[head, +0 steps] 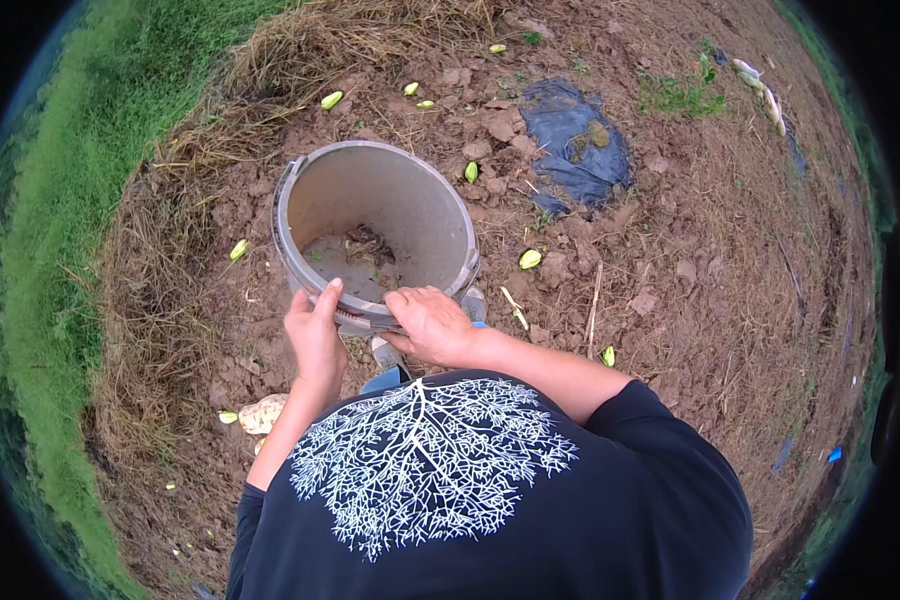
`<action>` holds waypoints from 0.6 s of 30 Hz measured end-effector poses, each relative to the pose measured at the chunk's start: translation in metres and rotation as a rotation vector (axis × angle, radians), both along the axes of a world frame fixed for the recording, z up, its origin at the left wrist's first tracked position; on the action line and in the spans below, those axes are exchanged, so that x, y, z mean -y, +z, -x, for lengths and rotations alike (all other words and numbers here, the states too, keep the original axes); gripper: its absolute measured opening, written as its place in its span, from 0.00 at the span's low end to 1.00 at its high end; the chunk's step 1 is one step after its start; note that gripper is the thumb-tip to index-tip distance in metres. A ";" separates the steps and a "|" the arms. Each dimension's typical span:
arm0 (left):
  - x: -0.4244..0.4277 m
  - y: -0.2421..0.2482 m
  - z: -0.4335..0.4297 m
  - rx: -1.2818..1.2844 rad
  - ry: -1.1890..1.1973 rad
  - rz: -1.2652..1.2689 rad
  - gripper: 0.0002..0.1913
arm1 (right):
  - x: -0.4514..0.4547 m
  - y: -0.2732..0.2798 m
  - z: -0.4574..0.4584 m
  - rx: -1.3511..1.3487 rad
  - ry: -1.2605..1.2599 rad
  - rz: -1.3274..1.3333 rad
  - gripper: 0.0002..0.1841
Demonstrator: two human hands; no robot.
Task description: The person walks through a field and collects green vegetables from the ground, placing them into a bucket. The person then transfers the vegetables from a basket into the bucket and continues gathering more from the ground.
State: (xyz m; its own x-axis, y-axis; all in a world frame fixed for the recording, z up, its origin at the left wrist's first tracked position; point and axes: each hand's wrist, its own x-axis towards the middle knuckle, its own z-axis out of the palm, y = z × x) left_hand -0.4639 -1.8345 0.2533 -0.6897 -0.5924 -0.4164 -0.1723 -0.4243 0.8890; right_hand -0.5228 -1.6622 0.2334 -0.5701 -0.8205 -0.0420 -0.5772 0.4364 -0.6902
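Note:
A grey plastic bucket (420, 195) is tilted so that its mouth faces up towards me, with dry plant scraps (369, 246) and dirt at its bottom. My left hand (319, 330) grips the near rim, thumb up along the edge. Just to the right, my right hand (431, 324) holds the same rim with its fingers over the lip. My shoes show partly beneath the bucket. Around it on the soil lie several small pale green vegetables, among them one (471, 172) right of the bucket and one (238, 250) to its left.
Black plastic sheeting (577, 146) lies partly buried in the cloddy soil. Dry straw (157, 300) borders the left side, with green grass (60, 262) beyond it. A large pale root (262, 414) rests by my left forearm. Whitish stalks (761, 94) lie at the upper right.

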 end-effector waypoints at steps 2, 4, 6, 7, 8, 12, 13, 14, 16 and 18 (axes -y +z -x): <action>0.006 0.009 0.015 -0.035 -0.137 0.089 0.04 | 0.008 0.000 0.002 -0.075 -0.202 0.115 0.18; 0.000 0.047 0.036 -0.090 -0.246 0.091 0.05 | 0.013 0.007 0.007 -0.133 -0.372 0.253 0.16; 0.010 0.074 0.062 -0.011 -0.502 0.167 0.12 | 0.014 0.013 0.020 -0.171 -0.510 0.403 0.16; 0.006 0.098 0.073 0.019 -0.612 0.188 0.17 | 0.009 0.012 0.027 -0.162 -0.576 0.459 0.15; 0.007 0.120 0.079 0.072 -0.700 0.434 0.21 | 0.007 0.014 0.036 -0.193 -0.641 0.536 0.16; 0.026 0.187 0.071 -0.214 -0.519 0.885 0.24 | -0.026 0.018 0.064 0.396 -0.971 0.800 0.21; 0.032 0.200 0.060 -0.347 -0.431 0.904 0.22 | -0.042 0.016 0.070 0.480 -1.026 0.883 0.22; 0.045 0.212 0.048 -0.418 -0.345 0.961 0.21 | -0.048 0.009 0.076 0.653 -1.082 1.110 0.24; 0.079 0.222 0.021 -0.467 -0.182 1.014 0.19 | -0.073 0.020 0.083 0.929 -1.146 1.387 0.30; 0.106 0.217 0.003 -0.405 -0.053 0.991 0.18 | -0.112 0.000 0.091 1.057 -1.114 1.571 0.32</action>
State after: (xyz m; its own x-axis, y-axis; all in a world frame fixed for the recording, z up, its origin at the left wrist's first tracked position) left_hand -0.4667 -1.9406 0.4706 -0.7031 -0.5062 0.4995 0.2160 0.5171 0.8282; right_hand -0.6137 -1.5502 0.2334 -0.9211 0.0623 -0.3842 0.1593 -0.8403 -0.5182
